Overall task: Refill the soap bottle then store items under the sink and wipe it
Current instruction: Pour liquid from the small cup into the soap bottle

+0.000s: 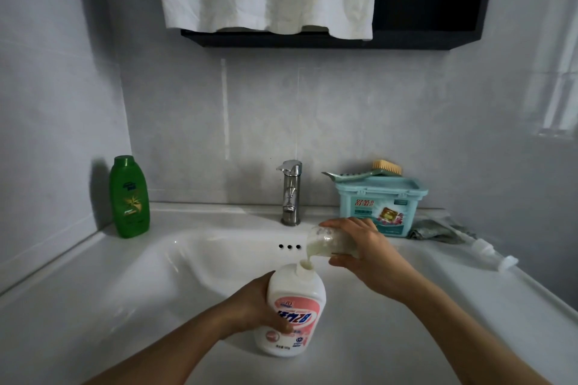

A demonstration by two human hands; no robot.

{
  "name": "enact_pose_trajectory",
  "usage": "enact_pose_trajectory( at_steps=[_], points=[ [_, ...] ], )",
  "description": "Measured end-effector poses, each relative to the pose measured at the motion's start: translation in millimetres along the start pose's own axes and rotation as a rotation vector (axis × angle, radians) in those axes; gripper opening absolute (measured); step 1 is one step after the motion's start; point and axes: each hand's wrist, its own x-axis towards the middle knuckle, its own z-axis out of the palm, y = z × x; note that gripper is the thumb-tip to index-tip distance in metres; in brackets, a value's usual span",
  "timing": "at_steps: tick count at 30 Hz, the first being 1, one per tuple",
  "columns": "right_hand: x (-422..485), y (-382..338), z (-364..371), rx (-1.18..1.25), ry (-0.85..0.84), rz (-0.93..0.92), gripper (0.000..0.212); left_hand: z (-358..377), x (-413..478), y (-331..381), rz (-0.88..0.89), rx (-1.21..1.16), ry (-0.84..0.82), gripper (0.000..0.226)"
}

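over the near middle of the sink basin (194, 262), the left hand (258, 306) curls its fingers round the upright white soap bottle (295, 297), while the right hand (367, 251) wraps thumb and fingers round a tilted clear bottle (323, 242) whose creamy soap (308, 263) runs into the open neck. a capped green bottle (129, 197) stands at the far left corner. at far right are a lidded teal box (380, 206) bearing a brush (386, 168), a grey cloth (438, 230), and a pump head (491, 255) lying near the rim, with bare counter to the left.
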Motion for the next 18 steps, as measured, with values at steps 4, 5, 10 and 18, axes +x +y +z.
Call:
enact_pose_trajectory(
  at_steps=[4, 5, 10, 18],
  points=[
    [-0.3, 0.5, 0.5, -0.001, 0.001, 0.000, 0.055, 0.3, -0.3, 0.8, 0.000, -0.004, -0.006, 0.073],
    [-0.1, 0.6, 0.6, 0.001, 0.002, 0.001, 0.054, 0.2, -0.3, 1.1, -0.001, -0.004, -0.008, 0.073],
    [1.0, 1.7, 1.7, -0.005, 0.020, -0.008, 0.056, -0.3, -1.1, 0.8, 0.006, -0.004, 0.005, 0.075],
    [-0.2, 1.0, 0.3, -0.003, 0.015, -0.005, 0.055, 0.5, -2.6, 3.9, 0.007, -0.001, 0.005, 0.073]
  ],
)
